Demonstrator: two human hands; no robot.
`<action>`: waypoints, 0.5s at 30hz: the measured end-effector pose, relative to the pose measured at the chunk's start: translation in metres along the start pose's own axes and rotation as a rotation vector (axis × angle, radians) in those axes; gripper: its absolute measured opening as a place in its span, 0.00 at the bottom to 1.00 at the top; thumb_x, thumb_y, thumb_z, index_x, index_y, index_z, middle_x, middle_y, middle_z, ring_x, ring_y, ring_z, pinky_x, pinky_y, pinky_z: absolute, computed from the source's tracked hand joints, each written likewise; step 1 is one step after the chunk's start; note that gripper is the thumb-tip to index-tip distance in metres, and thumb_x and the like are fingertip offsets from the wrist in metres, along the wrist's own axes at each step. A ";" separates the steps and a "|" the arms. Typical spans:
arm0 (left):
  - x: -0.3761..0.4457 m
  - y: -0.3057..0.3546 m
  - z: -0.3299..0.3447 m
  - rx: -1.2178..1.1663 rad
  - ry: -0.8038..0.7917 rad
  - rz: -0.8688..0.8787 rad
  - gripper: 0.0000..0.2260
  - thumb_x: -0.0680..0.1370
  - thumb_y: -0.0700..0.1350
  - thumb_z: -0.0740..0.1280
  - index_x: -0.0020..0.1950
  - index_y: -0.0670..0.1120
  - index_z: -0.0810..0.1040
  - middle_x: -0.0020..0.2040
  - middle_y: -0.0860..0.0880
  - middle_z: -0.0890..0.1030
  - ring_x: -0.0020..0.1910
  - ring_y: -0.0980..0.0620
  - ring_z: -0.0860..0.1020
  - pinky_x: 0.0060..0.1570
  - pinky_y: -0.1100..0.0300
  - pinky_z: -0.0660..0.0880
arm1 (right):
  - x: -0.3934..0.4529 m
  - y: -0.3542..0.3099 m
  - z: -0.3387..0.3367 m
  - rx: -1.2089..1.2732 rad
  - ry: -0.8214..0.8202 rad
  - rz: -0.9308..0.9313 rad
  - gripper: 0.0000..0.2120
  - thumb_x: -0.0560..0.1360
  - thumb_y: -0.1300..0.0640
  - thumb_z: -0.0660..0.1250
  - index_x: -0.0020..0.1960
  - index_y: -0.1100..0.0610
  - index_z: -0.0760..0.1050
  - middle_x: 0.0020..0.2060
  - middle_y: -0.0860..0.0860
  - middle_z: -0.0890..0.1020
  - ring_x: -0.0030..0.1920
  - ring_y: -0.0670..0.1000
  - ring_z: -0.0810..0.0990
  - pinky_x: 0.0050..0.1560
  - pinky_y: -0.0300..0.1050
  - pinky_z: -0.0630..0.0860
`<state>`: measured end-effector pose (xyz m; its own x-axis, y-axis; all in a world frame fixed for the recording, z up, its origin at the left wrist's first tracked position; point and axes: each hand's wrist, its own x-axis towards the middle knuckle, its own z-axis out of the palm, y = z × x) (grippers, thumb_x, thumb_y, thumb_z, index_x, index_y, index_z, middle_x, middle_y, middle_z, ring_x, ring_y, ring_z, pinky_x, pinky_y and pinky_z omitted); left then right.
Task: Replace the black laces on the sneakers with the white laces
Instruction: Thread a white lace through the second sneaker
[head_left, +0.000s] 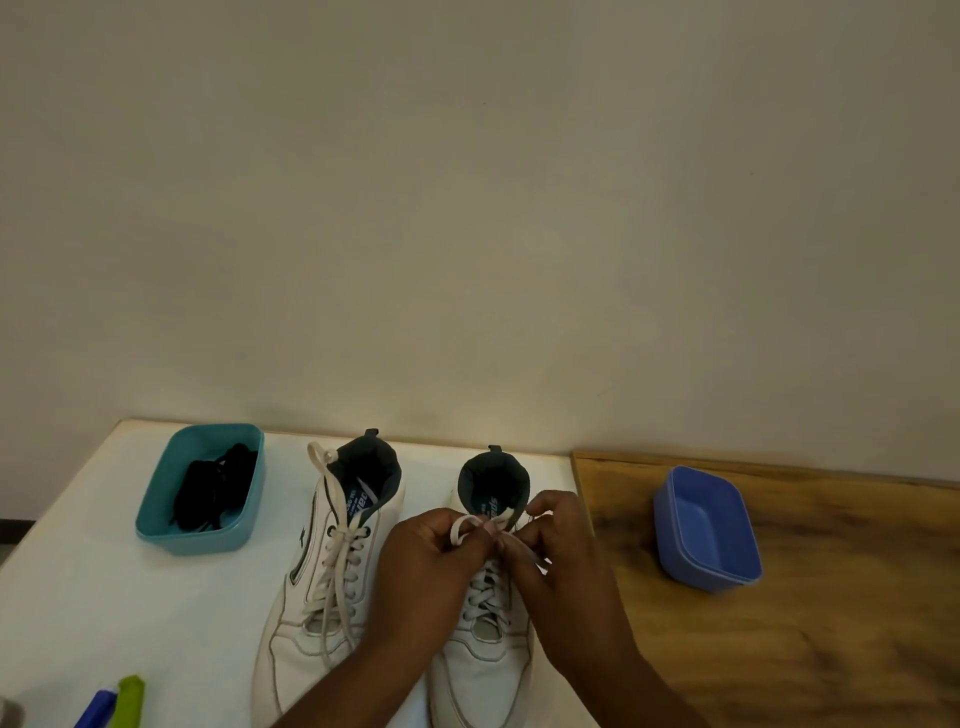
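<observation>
Two bare forearms reach in from the lower edge, and both hands meet over the collar of the right-hand white leather sneaker (480, 670). The left hand (434, 558), knuckles up and fingers curled inward, pinches a small loop of the flat white woven lace (462, 527) between thumb and forefinger. The right hand (558, 540), likewise curled, pinches the lace's other end just beside it, above the dark padded tongue; the fingertips of the two hands nearly touch. Below them the lace criss-crosses through the eyelets down the shoe's front.

The left-hand white leather sneaker (311, 613) stands close alongside, toe toward the camera, its own white lace (337, 561) threaded through the eyelets, with long loose ends trailing over the toe and one loop lifted beside the dark padded collar.

Both shoes sit on a smooth white table surface (104, 597). On its far left, a teal rectangular plastic tub (200, 535) with rounded corners holds a tangled heap of black laces (213, 496). To the right, on an adjoining grained brown wooden tabletop (779, 649), stands a blue rectangular plastic tub (706, 530), tilted slightly in view. At the bottom left corner lie a green cylindrical object (130, 701) and a blue one (98, 709), both cut off by the frame.
</observation>
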<state>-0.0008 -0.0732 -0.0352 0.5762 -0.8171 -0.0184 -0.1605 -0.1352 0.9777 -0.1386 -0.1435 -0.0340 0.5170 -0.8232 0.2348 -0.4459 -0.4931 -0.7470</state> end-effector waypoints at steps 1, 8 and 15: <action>0.001 -0.001 0.001 0.006 0.007 -0.005 0.09 0.77 0.48 0.72 0.37 0.51 0.85 0.33 0.53 0.83 0.34 0.54 0.82 0.39 0.61 0.79 | -0.001 0.000 0.002 -0.022 -0.002 -0.024 0.06 0.81 0.52 0.68 0.56 0.46 0.74 0.40 0.38 0.82 0.44 0.42 0.83 0.46 0.34 0.78; 0.001 -0.002 -0.003 0.083 -0.020 0.068 0.07 0.76 0.52 0.73 0.38 0.56 0.84 0.35 0.57 0.84 0.36 0.57 0.82 0.41 0.57 0.79 | 0.000 0.023 0.014 -0.166 -0.155 0.133 0.24 0.80 0.36 0.55 0.50 0.49 0.85 0.44 0.41 0.79 0.47 0.41 0.77 0.58 0.29 0.70; -0.004 -0.004 -0.006 0.271 -0.052 0.293 0.17 0.79 0.64 0.61 0.38 0.55 0.79 0.36 0.55 0.82 0.36 0.57 0.78 0.40 0.61 0.75 | -0.008 0.029 0.005 -0.033 -0.311 0.286 0.37 0.77 0.26 0.49 0.68 0.54 0.72 0.56 0.45 0.74 0.54 0.41 0.72 0.63 0.41 0.69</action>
<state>0.0022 -0.0660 -0.0378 0.4342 -0.8694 0.2359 -0.5215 -0.0291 0.8528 -0.1518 -0.1502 -0.0610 0.5624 -0.8066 -0.1819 -0.6239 -0.2696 -0.7335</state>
